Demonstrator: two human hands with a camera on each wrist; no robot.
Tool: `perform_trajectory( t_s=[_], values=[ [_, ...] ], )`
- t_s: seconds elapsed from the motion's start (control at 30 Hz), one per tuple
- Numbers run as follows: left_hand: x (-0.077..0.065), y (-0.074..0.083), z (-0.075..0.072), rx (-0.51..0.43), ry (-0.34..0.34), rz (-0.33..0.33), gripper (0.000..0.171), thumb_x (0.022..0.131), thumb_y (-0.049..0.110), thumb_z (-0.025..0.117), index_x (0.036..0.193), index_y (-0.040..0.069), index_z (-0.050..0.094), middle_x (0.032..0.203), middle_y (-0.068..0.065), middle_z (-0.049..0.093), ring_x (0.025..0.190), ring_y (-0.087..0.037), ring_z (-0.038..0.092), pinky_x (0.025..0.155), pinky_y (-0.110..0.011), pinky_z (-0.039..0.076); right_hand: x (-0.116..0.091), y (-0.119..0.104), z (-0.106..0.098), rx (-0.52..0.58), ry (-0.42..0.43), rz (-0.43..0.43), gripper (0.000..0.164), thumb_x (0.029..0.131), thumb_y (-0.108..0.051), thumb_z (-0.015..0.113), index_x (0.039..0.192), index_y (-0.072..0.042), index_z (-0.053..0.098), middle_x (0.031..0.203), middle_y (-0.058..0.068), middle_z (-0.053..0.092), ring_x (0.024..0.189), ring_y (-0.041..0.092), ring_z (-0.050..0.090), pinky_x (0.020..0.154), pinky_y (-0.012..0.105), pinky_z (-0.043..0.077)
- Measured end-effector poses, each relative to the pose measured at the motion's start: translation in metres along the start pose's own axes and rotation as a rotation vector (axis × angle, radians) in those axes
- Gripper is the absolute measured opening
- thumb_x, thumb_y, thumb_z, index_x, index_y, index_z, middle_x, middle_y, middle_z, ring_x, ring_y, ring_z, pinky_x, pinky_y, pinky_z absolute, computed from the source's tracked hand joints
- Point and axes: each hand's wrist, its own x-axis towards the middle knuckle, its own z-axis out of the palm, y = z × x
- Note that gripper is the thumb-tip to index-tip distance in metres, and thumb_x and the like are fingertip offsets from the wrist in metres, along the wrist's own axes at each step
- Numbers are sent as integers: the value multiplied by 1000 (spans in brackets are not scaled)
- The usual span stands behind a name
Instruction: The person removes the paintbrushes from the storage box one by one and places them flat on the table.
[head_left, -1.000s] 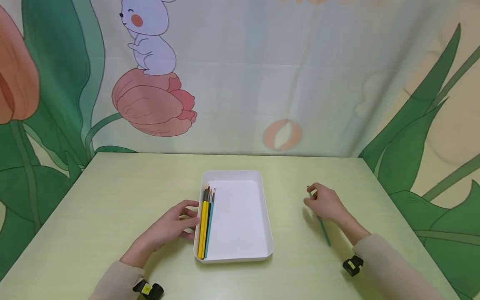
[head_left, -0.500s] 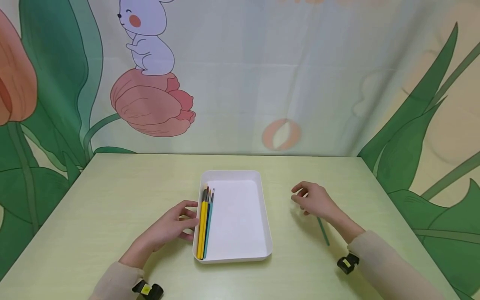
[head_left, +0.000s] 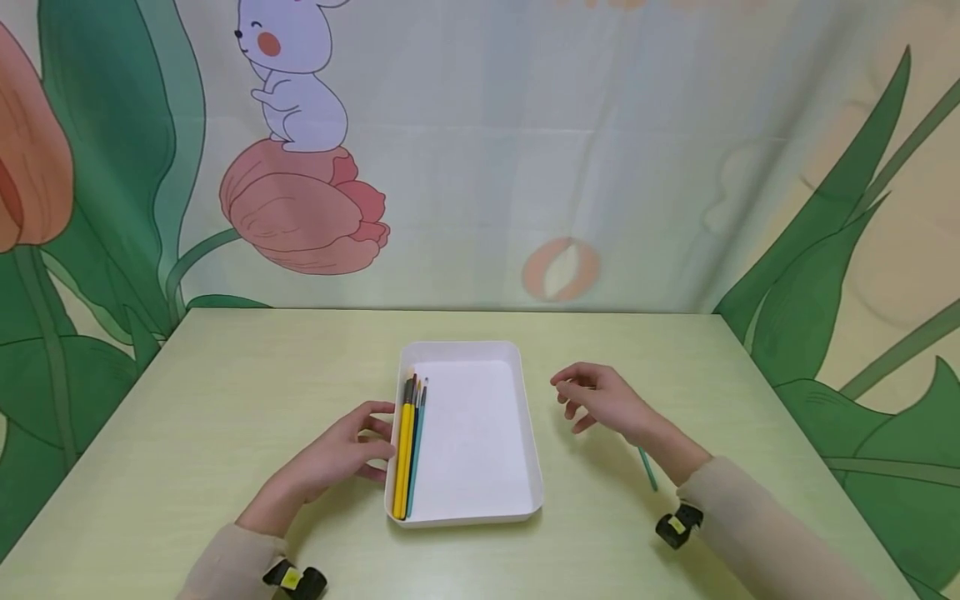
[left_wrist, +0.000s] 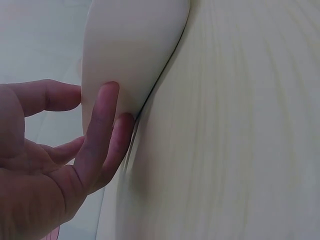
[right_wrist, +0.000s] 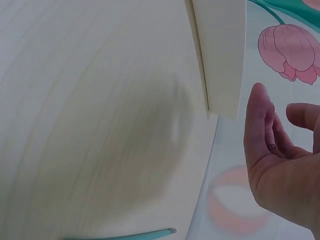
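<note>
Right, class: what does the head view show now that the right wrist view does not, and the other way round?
Only the head view shows the left hand, the yellow-handled brushes and the white rabbit on the backdrop.
Only the right wrist view shows the far end of the teal stick, which the right hand or forearm hides from the head camera.
Both show the right hand, the white tray, the table and the pink tulip.

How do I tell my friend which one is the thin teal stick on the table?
Find the pale yellow-green table, then the white rectangular tray on it. To the tray's right lies the thin teal stick, partly hidden in the head view behind a right forearm. It lies alone on the table, while the yellow- and blue-handled paintbrushes sit together inside the tray.
</note>
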Motion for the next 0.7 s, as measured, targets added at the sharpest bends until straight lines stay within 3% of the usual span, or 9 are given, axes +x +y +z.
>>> perform_trajectory(
  t_s=[0.33,0.7],
  values=[
    [0,-2,-2,-22,-13,30,66,95,8,70,151,4,36,132,-23,48,105,-32,62,80,-43,62,4,-2,13,151,-55,-14,42,106,-22,58,132,11,54,102,18,63,86,26,68,72,43,63],
    [0,-4,-4,-48,-23,44,67,94,8,72,151,3,37,132,-23,48,104,-31,63,81,-44,62,5,-9,28,219,-92,-39,44,105,-19,59,137,10,50,111,22,63,93,29,68,80,47,62]
  ],
)
